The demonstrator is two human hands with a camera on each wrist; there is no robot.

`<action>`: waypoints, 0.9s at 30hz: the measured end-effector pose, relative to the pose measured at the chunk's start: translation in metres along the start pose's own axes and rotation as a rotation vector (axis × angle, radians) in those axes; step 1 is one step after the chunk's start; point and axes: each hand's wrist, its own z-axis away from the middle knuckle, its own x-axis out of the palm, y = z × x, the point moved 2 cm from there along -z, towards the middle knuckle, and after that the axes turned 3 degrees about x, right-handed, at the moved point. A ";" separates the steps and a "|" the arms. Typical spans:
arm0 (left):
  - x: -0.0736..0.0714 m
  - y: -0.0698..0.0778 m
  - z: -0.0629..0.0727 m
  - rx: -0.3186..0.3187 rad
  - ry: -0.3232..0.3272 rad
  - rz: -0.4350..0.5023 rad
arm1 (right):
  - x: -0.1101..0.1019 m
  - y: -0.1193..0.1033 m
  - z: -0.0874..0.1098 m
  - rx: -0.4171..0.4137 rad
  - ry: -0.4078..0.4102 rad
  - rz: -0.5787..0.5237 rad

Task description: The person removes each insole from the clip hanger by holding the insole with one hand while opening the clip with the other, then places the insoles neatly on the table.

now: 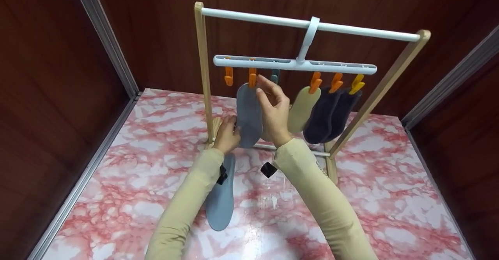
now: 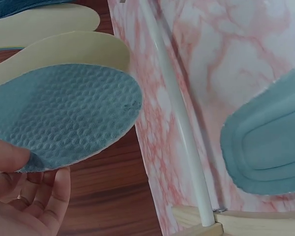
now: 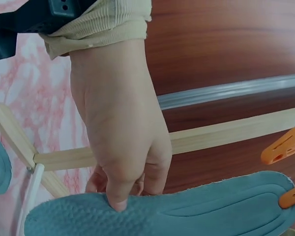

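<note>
A blue-grey insole [image 1: 248, 115] hangs upright below an orange clip [image 1: 252, 78] on a white hanger [image 1: 257, 62]. My left hand [image 1: 227, 134] pinches its lower left edge; in the left wrist view, the thumb lies on the dimpled face of the insole [image 2: 78, 113]. The right wrist view shows that same left hand [image 3: 123, 128] from above. My right hand [image 1: 277, 114] is at the insole's top right, index fingertip beside the clip and thumb by the insole's edge. A second blue-grey insole [image 1: 221, 205] lies on the marbled surface, partly under my left forearm.
Another orange clip [image 1: 229, 76] hangs at the left without an insole. Right of my hand hang a cream insole [image 1: 304, 110] and two dark insoles [image 1: 320, 115]. A teal clip [image 1: 275, 76] is partly hidden. The hanger hooks over a wooden-sided rack's white bar [image 1: 362, 30].
</note>
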 end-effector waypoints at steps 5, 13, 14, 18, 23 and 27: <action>0.000 -0.004 0.004 -0.029 -0.036 -0.014 | 0.003 0.001 -0.001 0.019 0.017 -0.053; 0.002 -0.007 0.007 -0.021 -0.040 -0.029 | 0.004 0.002 -0.003 0.097 0.009 -0.021; 0.002 -0.007 0.007 -0.024 -0.045 -0.029 | 0.004 0.002 -0.004 0.100 0.009 -0.010; 0.003 -0.007 0.008 -0.031 -0.057 -0.030 | 0.004 0.002 -0.006 0.103 0.007 0.000; 0.002 -0.005 0.008 -0.029 -0.061 -0.025 | 0.004 0.002 -0.007 0.129 0.021 0.004; 0.002 -0.006 0.009 -0.021 -0.058 -0.029 | 0.004 0.002 -0.008 0.136 0.023 -0.020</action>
